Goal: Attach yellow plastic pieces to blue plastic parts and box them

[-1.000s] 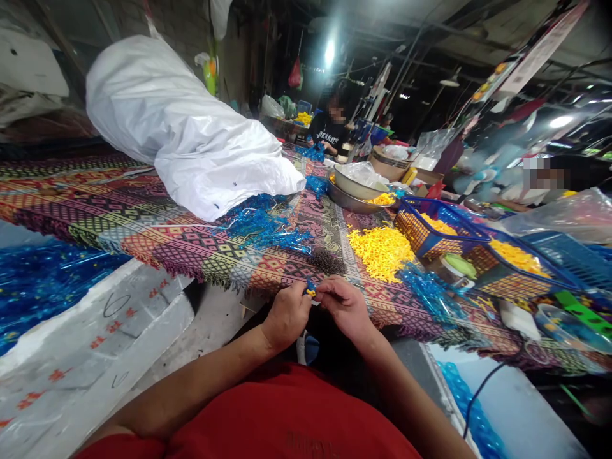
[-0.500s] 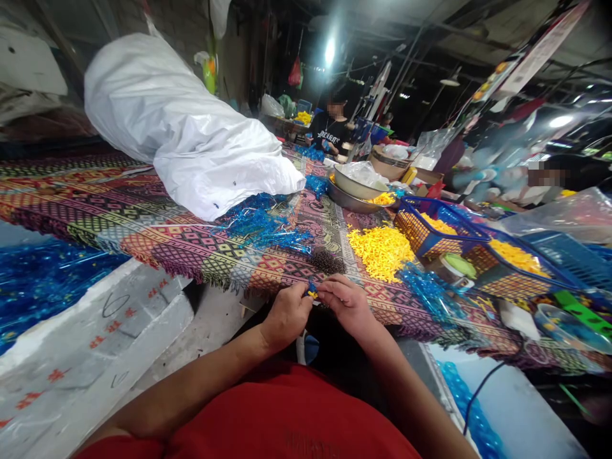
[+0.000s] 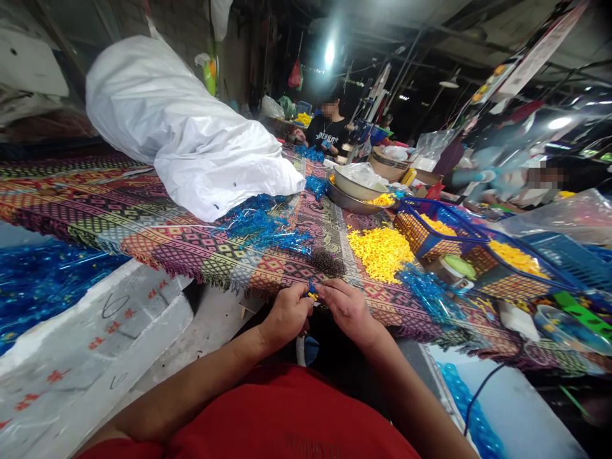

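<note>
My left hand [image 3: 287, 315] and my right hand [image 3: 349, 310] are held together just in front of the table edge. Their fingertips pinch a small blue and yellow plastic piece [image 3: 312, 292], partly hidden by my fingers. Just beyond my hands lies a dark bristly bunch [image 3: 326, 262] on the patterned woven cloth [image 3: 143, 220]. A heap of yellow plastic pieces [image 3: 380, 254] sits to the right of it, and shiny blue strands [image 3: 262, 231] lie farther left.
A large white sack [image 3: 186, 127] lies across the cloth. Metal bowls [image 3: 356, 191] and blue-rimmed wire baskets [image 3: 430, 229] hold yellow pieces. A co-worker [image 3: 329, 131] sits at the far end. Blue plastic material [image 3: 43, 280] lies low on the left.
My hands have shifted only slightly around the small piece, with my fingers still working at it. The co-worker at the far end has moved a little.
</note>
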The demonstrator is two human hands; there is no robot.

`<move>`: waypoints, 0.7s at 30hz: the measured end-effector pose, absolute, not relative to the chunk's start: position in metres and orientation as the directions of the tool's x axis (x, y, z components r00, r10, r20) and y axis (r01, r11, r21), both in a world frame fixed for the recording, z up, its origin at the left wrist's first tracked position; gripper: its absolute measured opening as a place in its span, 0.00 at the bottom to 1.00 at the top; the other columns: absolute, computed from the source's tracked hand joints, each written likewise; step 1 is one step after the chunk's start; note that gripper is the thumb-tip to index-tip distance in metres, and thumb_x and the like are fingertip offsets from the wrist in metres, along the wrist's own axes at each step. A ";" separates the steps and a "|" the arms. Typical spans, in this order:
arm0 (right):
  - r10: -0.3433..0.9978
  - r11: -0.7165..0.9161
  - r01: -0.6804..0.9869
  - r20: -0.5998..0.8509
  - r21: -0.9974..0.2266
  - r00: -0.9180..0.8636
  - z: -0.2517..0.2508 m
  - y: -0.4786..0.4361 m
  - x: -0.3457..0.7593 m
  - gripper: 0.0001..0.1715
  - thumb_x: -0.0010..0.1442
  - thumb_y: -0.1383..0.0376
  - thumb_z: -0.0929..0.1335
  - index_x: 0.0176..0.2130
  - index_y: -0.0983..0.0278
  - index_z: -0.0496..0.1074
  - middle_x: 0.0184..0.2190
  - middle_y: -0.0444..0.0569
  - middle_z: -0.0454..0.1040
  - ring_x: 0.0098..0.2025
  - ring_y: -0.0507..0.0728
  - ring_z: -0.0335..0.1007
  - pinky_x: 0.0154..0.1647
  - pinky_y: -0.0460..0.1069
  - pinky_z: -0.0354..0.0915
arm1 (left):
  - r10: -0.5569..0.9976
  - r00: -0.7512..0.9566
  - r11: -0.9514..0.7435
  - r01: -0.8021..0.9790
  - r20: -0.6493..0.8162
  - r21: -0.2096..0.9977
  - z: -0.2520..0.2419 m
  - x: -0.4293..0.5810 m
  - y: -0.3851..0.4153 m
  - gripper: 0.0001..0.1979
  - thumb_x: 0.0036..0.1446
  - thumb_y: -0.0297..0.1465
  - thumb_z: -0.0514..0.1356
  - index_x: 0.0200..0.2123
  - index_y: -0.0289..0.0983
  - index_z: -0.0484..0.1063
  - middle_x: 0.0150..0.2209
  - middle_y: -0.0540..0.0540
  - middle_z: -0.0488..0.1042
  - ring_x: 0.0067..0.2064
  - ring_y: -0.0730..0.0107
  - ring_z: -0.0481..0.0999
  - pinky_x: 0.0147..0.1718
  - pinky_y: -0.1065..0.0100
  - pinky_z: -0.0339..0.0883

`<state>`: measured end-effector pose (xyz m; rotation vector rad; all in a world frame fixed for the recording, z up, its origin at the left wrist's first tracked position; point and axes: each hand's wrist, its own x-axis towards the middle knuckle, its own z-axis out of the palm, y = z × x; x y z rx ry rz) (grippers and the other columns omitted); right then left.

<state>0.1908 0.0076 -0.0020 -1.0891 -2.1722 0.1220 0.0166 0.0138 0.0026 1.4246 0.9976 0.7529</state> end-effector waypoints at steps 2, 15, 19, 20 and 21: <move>0.729 0.650 0.652 0.561 -0.390 -0.391 0.000 0.007 0.189 0.15 0.61 0.68 0.61 0.46 0.60 0.72 0.37 0.52 0.72 0.39 0.56 0.70 0.39 0.50 0.69 | 0.891 0.440 0.065 0.112 -0.108 0.992 0.003 0.017 0.014 0.04 0.51 0.29 0.50 0.25 0.37 0.61 0.14 0.54 0.63 0.14 0.76 0.64 0.12 0.76 0.56; 0.738 0.629 0.669 0.576 -0.396 -0.353 -0.001 0.006 0.183 0.14 0.60 0.69 0.61 0.44 0.61 0.71 0.37 0.53 0.71 0.40 0.57 0.69 0.39 0.52 0.69 | 0.844 0.501 0.230 -0.020 -0.190 0.973 0.011 0.017 0.014 0.04 0.51 0.31 0.51 0.31 0.36 0.62 0.22 0.54 0.67 0.14 0.79 0.66 0.10 0.77 0.58; 0.726 0.622 0.687 0.605 -0.377 -0.326 0.000 0.004 0.179 0.13 0.60 0.70 0.61 0.43 0.62 0.70 0.36 0.54 0.70 0.38 0.56 0.68 0.38 0.51 0.68 | 0.910 0.398 0.102 0.051 -0.113 0.994 0.013 0.019 0.008 0.06 0.54 0.32 0.50 0.27 0.37 0.61 0.15 0.56 0.61 0.11 0.80 0.60 0.09 0.79 0.51; 0.727 0.625 0.676 0.607 -0.390 -0.321 0.001 0.003 0.179 0.13 0.60 0.70 0.61 0.42 0.62 0.70 0.36 0.53 0.70 0.39 0.56 0.68 0.39 0.51 0.68 | 0.911 0.397 0.090 0.066 -0.109 0.994 0.013 0.019 0.007 0.06 0.53 0.32 0.50 0.27 0.37 0.61 0.14 0.56 0.61 0.11 0.80 0.60 0.09 0.79 0.51; 0.730 0.625 0.665 0.607 -0.408 -0.313 0.002 0.003 0.178 0.13 0.60 0.71 0.61 0.42 0.62 0.70 0.37 0.53 0.70 0.40 0.56 0.68 0.40 0.52 0.68 | 0.906 0.408 0.087 0.069 -0.108 0.994 0.013 0.020 0.008 0.05 0.53 0.31 0.50 0.27 0.37 0.61 0.14 0.56 0.61 0.12 0.80 0.61 0.09 0.78 0.52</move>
